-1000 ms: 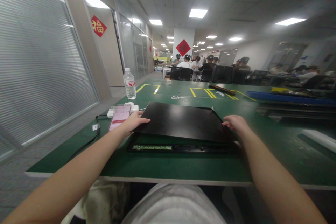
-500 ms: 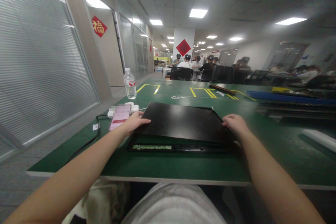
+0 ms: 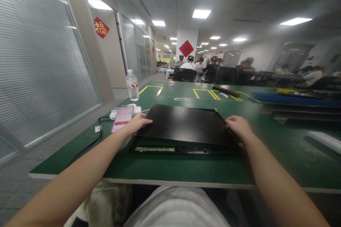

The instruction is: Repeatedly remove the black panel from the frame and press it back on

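Observation:
A thin black display panel (image 3: 183, 122) lies tilted over a black frame (image 3: 207, 150), its near edge raised a little. Along the frame's near side a green circuit board strip (image 3: 154, 149) shows. My left hand (image 3: 137, 124) is closed on the panel's left edge, with the thumb on top and the other fingers partly hidden. At the right edge my right hand (image 3: 238, 126) pinches the panel's side, close to the frame's border; its fingertips are partly hidden. What lies beneath the panel is out of sight.
Left of the panel are a phone (image 3: 123, 118), a white charger (image 3: 134, 109) and a black cable (image 3: 98, 134). A water bottle (image 3: 132, 86) stands behind them. Long dark and blue bars (image 3: 293, 98) and a white roll (image 3: 325, 141) lie to the right. People sit at tables farther back.

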Demonstrator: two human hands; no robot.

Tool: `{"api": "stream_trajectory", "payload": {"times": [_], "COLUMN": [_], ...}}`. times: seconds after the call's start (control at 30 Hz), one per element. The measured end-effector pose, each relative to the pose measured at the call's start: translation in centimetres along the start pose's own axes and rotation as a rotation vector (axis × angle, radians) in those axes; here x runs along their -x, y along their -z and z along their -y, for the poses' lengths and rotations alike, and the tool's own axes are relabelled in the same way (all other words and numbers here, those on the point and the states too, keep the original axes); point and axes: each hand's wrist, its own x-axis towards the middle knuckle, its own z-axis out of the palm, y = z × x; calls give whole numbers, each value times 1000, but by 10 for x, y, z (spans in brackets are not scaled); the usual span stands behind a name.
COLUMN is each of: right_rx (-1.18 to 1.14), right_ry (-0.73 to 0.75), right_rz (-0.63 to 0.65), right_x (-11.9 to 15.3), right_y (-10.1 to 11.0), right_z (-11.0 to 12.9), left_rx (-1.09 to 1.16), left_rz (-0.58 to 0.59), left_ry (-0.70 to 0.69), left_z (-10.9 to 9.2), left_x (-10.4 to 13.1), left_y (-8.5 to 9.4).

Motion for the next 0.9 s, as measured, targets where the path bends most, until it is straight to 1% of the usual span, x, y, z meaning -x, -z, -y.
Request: {"api": "stream_trajectory", "payload": {"times": [0.17, 0.33, 0.6, 0.77, 0.9], "right_rx": [37, 53, 84, 106, 147], "right_ry": [19, 33, 22, 23, 20], "right_rz": [-2, 9, 46, 47, 58], "right_x": [4, 3, -2, 0, 1], "right_y": [2, 2, -1, 1, 2], "right_z": [3, 1, -4, -1, 1], "left_rx": [-40, -43, 4, 3, 14], "left_rz": [-10, -11, 39, 76, 81], "left_ry": [2, 7, 13, -7, -9], "left_z": [1, 1, 1, 3, 3], "left_x": [-1, -1, -4, -4, -4], "left_y": [-1, -1, -1, 0, 0]}}
